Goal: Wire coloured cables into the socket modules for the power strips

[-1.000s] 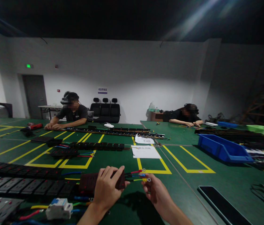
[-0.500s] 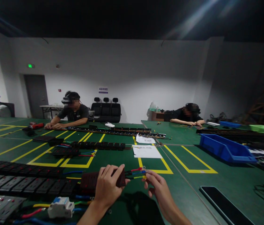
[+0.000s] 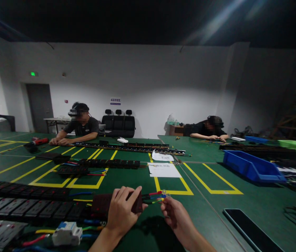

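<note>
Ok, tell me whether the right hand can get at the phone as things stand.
Probably yes: the phone lies to the right of the right hand, with only green table showing between them. The hand is busy at the wire ends, though, and may need to leave them first.

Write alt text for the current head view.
A person's left grip holds a dark red block at a green table; the right grip touches its ring-tipped coloured wires. Socket strips lie at left; three other people are beyond.

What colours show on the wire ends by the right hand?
The wire ends show red, blue and yellow, seen in the head view.
</note>
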Action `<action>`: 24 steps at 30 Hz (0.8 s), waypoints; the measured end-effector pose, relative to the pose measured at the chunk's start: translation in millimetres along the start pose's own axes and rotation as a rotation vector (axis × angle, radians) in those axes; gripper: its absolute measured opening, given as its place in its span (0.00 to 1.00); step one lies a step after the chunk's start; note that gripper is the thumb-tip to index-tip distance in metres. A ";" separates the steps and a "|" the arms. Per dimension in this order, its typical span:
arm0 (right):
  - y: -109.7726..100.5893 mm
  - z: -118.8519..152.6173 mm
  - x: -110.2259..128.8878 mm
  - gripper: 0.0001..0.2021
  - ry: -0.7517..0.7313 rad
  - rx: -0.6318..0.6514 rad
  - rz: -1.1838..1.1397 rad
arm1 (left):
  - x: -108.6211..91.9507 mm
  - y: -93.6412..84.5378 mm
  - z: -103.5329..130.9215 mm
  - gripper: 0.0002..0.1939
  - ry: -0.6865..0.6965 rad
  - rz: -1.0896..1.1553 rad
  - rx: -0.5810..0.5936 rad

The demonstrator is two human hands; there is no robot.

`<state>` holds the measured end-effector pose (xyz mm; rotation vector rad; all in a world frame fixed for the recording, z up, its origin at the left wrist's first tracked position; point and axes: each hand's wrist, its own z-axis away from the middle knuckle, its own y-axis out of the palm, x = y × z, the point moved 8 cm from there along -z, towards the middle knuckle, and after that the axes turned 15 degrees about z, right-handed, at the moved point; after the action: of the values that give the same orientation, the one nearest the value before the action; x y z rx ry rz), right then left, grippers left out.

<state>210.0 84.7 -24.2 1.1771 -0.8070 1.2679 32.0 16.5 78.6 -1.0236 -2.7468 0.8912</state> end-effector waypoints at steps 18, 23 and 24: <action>-1.1 29.7 46.3 0.26 -0.683 -0.277 0.790 | 14.7 10.2 2.4 0.23 -0.064 -0.050 0.082; 4.9 38.6 53.3 0.24 -0.774 -0.304 0.921 | 16.2 12.8 2.0 0.24 -0.076 -0.061 0.118; 5.4 38.9 53.6 0.24 -0.783 -0.304 0.931 | 16.1 13.2 1.7 0.23 -0.072 -0.065 0.123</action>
<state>219.8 62.0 37.5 1.0574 -2.2287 1.2935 26.7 33.7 68.0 -0.8933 -2.7253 1.0922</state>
